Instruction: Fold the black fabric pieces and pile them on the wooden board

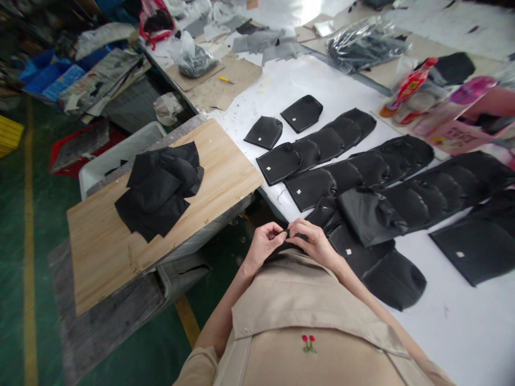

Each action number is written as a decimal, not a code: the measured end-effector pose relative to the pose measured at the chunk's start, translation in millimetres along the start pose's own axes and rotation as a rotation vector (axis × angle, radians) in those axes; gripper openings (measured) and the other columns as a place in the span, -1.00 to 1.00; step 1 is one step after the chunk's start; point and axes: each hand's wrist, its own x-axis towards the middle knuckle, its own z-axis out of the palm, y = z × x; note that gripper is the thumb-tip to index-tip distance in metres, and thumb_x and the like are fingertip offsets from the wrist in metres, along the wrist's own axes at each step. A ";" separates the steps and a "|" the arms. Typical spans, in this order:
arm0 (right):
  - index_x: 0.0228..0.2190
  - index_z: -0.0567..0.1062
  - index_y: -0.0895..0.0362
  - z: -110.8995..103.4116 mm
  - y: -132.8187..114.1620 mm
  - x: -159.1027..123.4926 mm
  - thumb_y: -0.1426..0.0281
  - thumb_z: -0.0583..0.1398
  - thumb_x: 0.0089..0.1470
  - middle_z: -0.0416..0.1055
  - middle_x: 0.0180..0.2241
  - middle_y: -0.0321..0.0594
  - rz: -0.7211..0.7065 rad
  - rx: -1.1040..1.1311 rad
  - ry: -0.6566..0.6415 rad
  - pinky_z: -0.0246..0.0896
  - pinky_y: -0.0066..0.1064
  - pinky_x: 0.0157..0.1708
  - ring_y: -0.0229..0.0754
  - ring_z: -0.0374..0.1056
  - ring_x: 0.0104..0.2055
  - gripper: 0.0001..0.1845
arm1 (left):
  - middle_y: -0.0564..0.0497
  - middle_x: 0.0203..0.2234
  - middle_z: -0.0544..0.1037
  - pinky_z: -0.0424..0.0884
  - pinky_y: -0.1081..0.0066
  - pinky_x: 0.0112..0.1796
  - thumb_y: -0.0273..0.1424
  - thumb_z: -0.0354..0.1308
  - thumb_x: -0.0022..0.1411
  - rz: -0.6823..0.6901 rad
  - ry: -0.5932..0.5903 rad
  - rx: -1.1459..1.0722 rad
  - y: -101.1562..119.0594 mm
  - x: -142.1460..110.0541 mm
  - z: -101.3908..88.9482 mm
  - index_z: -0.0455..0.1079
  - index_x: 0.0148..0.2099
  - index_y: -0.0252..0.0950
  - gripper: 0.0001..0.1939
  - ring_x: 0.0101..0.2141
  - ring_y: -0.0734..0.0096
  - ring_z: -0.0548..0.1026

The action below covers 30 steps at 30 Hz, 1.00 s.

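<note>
Close in front of the apron, my left hand (265, 244) and my right hand (313, 242) meet with their fingertips pinched together. Between them is a small part of a black fabric piece (287, 246); most of it is hidden by the hands and apron. Just right of my right hand, a loose black piece (368, 214) lies over other black pieces on the white table (434, 327). Overlapping rows of flat black pouch-like pieces (322, 145), several with small white labels, spread beyond. Two single black pieces (301, 112) lie farther back.
At left, a wooden board (96, 241) carries a pile of black fabric pieces (161, 187), with a pale bin (151, 131) behind. A bottle (408, 88) and a pink box (458, 136) stand at right. A yellow cutter (226, 80) lies on cardboard at the back.
</note>
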 end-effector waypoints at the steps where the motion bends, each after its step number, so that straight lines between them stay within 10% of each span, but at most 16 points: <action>1: -0.36 0.42 0.06 -0.1 0.8 -0.1 0.35 0.20 0.22 0.41 -0.23 -0.18 0.000 -0.005 -0.002 0.26 -0.31 -0.14 -0.13 0.36 -0.15 -0.91 | 0.13 -0.56 0.35 0.13 0.56 -0.53 -0.24 0.23 0.15 0.004 0.000 0.008 -0.2 0.4 -0.1 0.35 -0.39 -0.36 -0.73 -0.57 0.63 0.21; 30: -0.42 0.40 0.14 13.3 9.8 6.0 0.44 0.22 -0.11 0.36 -0.45 -0.32 0.401 0.297 0.181 0.24 -0.38 -0.33 -0.25 0.30 -0.41 -0.88 | 0.10 -0.57 0.33 0.17 0.52 -0.49 -0.38 0.12 0.14 0.095 0.044 0.165 -2.4 0.9 11.4 0.31 -0.43 -0.34 -0.85 -0.53 0.57 0.24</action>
